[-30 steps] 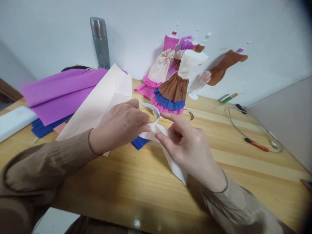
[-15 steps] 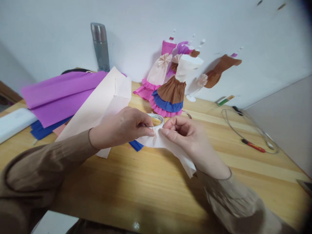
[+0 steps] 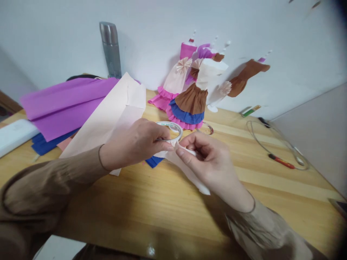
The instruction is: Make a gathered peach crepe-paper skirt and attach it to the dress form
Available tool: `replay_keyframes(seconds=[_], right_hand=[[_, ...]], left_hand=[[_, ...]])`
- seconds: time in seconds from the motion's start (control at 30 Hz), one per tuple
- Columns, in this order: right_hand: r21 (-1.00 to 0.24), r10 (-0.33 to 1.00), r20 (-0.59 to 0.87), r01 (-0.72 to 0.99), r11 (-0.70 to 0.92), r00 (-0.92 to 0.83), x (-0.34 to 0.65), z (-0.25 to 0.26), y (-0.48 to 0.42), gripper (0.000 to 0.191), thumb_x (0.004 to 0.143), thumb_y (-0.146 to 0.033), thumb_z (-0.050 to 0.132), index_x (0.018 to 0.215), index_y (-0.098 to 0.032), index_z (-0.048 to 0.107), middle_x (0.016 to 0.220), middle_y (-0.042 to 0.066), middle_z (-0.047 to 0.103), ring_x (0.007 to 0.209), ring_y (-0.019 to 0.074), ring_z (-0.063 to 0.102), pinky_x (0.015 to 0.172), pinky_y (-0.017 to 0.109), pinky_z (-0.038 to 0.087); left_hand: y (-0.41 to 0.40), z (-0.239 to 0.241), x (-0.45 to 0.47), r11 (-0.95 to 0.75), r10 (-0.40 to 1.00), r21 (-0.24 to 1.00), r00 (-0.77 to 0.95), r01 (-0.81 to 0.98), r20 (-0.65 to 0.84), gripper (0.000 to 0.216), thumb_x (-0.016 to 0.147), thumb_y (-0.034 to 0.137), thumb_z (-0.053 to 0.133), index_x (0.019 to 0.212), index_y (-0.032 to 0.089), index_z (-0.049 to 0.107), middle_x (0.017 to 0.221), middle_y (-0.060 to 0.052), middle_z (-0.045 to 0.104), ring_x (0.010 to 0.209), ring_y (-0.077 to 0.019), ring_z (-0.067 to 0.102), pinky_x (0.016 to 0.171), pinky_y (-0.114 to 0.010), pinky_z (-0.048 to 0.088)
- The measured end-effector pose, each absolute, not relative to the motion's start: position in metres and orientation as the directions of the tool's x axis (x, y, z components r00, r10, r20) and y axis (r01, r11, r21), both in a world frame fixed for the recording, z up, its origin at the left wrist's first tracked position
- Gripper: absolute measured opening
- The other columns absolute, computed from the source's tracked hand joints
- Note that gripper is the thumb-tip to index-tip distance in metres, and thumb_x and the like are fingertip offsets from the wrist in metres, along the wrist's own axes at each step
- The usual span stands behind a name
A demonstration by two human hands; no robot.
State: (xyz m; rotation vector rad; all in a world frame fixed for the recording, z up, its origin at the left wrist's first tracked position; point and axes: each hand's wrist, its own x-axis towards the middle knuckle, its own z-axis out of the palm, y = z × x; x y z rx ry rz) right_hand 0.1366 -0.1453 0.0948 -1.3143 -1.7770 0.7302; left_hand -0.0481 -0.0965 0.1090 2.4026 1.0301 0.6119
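My left hand (image 3: 135, 146) is closed, its thumb and forefinger pinching the gathered edge of a cream crepe paper strip (image 3: 187, 171). A nearly used-up roll of tape (image 3: 177, 129) hangs at the same fingers, its ring tilted upward. Just to the right, my right hand (image 3: 214, 162) pinches the strip's upper edge between thumb and fingers. The strip droops below both hands above the table. Behind the left hand lies a larger cream paper sheet (image 3: 100, 119). A blue paper piece (image 3: 154, 161) shows under the strip.
Several small dress forms wear paper dresses, one with a brown, blue and pink tiered skirt (image 3: 191, 99). Purple paper (image 3: 70, 103) lies left, near a thermos flask (image 3: 110, 50). A white box-like object (image 3: 17, 135) sits at the left edge. A cable (image 3: 255, 135) and red-handled tool (image 3: 282, 161) lie right.
The tape ring has tipped so more of its inside shows. My right fingers have shifted slightly along the gathered edge, and the strip's hanging end has swung a little left.
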Motion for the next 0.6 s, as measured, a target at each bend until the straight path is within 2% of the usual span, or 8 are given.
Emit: replay_keyframes(seconds=[0.1, 0.33, 0.43, 0.6], right_hand=[[-0.841, 0.971, 0.204, 0.486, 0.239, -0.123, 0.142, 0.097, -0.141, 0.017, 0.080, -0.033, 0.060, 0.073, -0.018, 0.057, 0.063, -0.001, 0.051, 0.056, 0.0116, 0.044, 0.051, 0.025, 0.034], [-0.851, 0.976, 0.180, 0.479, 0.216, -0.121, 0.151, 0.095, -0.130, 0.021, 0.076, -0.032, 0.063, 0.063, -0.019, 0.054, 0.058, -0.001, 0.048, 0.053, 0.0111, 0.041, 0.050, 0.025, 0.031], [-0.845, 0.966, 0.222, 0.467, 0.260, -0.136, 0.148, 0.095, -0.133, 0.019, 0.075, -0.031, 0.064, 0.065, -0.019, 0.053, 0.059, -0.002, 0.046, 0.053, 0.0108, 0.040, 0.050, 0.026, 0.031], [-0.764, 0.935, 0.327, 0.543, 0.349, -0.140, 0.144, 0.094, -0.138, 0.012, 0.079, -0.027, 0.063, 0.071, -0.019, 0.063, 0.055, -0.004, 0.042, 0.050, 0.0095, 0.034, 0.049, 0.026, 0.029]], left_hand=[[-0.097, 0.111, -0.049, -0.620, 0.759, 0.535, 0.610, 0.574, 0.226, 0.017, 0.081, 0.026, 0.060, 0.069, 0.017, 0.068, 0.053, 0.005, 0.051, 0.053, -0.0080, 0.037, 0.055, -0.024, 0.026], [-0.098, 0.113, -0.051, -0.688, 0.723, 0.381, 0.624, 0.617, 0.296, 0.021, 0.080, 0.025, 0.060, 0.061, 0.017, 0.059, 0.050, 0.005, 0.041, 0.050, -0.0077, 0.032, 0.054, -0.025, 0.023], [-0.099, 0.113, -0.051, -0.702, 0.712, 0.341, 0.638, 0.626, 0.294, 0.019, 0.082, 0.024, 0.058, 0.064, 0.017, 0.058, 0.054, 0.004, 0.048, 0.052, -0.0081, 0.037, 0.055, -0.025, 0.025], [-0.102, 0.112, -0.052, -0.689, 0.724, 0.335, 0.634, 0.642, 0.272, 0.017, 0.083, 0.026, 0.057, 0.069, 0.017, 0.060, 0.060, 0.002, 0.057, 0.056, -0.0094, 0.046, 0.056, -0.024, 0.028]])
